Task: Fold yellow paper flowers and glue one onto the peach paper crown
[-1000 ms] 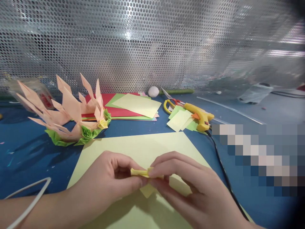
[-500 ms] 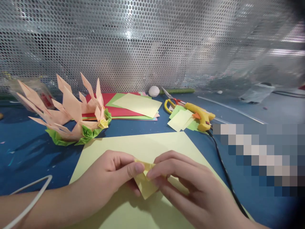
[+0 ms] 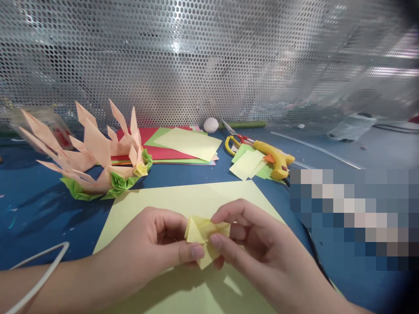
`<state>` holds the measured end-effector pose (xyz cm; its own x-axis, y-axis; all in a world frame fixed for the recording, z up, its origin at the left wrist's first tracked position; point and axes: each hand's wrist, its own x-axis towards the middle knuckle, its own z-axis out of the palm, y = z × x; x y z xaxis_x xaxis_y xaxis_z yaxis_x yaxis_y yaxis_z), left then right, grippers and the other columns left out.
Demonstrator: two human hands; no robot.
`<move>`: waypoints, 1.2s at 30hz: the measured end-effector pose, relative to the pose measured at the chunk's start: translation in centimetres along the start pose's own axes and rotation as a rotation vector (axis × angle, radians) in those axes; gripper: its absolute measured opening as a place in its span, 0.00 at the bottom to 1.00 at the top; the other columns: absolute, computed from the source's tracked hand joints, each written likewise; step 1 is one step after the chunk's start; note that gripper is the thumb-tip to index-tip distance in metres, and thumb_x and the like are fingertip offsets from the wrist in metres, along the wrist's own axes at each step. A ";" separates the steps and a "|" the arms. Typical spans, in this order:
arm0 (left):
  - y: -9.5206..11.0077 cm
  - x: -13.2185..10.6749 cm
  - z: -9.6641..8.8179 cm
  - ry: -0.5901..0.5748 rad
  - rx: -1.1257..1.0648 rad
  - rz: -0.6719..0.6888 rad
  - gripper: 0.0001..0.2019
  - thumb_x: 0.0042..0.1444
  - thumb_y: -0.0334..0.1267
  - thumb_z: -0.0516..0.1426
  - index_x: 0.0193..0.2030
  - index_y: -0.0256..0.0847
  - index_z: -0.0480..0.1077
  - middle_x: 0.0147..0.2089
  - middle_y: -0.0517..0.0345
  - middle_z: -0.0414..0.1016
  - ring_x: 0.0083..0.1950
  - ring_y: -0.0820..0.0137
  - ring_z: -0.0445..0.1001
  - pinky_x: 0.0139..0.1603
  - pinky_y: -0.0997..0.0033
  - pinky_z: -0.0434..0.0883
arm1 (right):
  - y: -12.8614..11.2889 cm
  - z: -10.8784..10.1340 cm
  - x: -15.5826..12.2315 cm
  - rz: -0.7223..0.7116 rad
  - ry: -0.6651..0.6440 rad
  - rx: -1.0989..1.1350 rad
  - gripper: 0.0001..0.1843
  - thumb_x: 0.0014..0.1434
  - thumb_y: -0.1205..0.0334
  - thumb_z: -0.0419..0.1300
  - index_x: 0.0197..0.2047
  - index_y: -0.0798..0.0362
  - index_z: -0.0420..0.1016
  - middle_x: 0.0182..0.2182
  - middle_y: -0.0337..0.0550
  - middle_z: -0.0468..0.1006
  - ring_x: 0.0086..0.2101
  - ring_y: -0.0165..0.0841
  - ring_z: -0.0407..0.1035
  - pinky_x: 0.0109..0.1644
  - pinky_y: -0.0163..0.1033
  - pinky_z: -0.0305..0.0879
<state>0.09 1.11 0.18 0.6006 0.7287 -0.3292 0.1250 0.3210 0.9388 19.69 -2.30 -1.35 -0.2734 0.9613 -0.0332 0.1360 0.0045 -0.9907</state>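
A small folded piece of yellow paper (image 3: 196, 231) is held between both hands, its creased flaps partly standing up. My left hand (image 3: 160, 237) pinches its left side, thumb lying along the lower left edge. My right hand (image 3: 250, 244) grips the right side, with the thumb on the front face and the index finger at the upper edge. Fingers behind the paper are mostly hidden. Beneath both hands lies a large pale yellow sheet (image 3: 196, 194) on the blue table.
At left stands a peach paper crown (image 3: 98, 148) with green and yellow folded pieces. Behind are stacked coloured sheets (image 3: 190, 141), a white ball (image 3: 211, 125) and scissors (image 3: 233, 138). A yellow glue gun (image 3: 275, 159) with a black cord lies right, beside small paper squares (image 3: 247, 165).
The yellow paper has been turned and its flaps now spread wider. My right thumb has come onto its front face, and my left thumb has slid lower.
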 end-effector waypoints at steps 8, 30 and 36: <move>0.8 0.2 0.5 -0.077 0.074 0.087 0.08 0.54 0.40 0.62 0.35 0.40 0.81 0.31 0.59 0.78 0.34 0.69 0.72 0.35 0.76 0.68 | -0.6 0.1 0.0 0.020 -0.012 0.156 0.11 0.62 0.53 0.61 0.38 0.48 0.62 0.24 0.32 0.70 0.27 0.29 0.76 0.32 0.33 0.72; -0.7 -0.1 0.8 0.029 0.240 0.061 0.05 0.48 0.29 0.55 0.24 0.38 0.69 0.23 0.67 0.60 0.27 0.74 0.57 0.28 0.75 0.57 | -1.4 1.1 -0.4 -0.014 -0.034 -0.094 0.09 0.56 0.62 0.59 0.30 0.48 0.60 0.22 0.33 0.66 0.22 0.27 0.62 0.23 0.31 0.57; -0.4 -0.3 1.0 0.049 0.352 0.046 0.06 0.51 0.35 0.56 0.25 0.38 0.69 0.23 0.66 0.57 0.28 0.72 0.55 0.27 0.73 0.54 | -1.3 1.1 -0.4 0.008 0.006 -0.092 0.13 0.55 0.64 0.60 0.27 0.48 0.57 0.19 0.28 0.59 0.19 0.23 0.51 0.21 0.30 0.45</move>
<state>0.65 0.21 0.01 0.5743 0.7686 -0.2819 0.3678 0.0654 0.9276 18.54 -2.98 -0.16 -0.2660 0.9631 -0.0398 0.2251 0.0219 -0.9741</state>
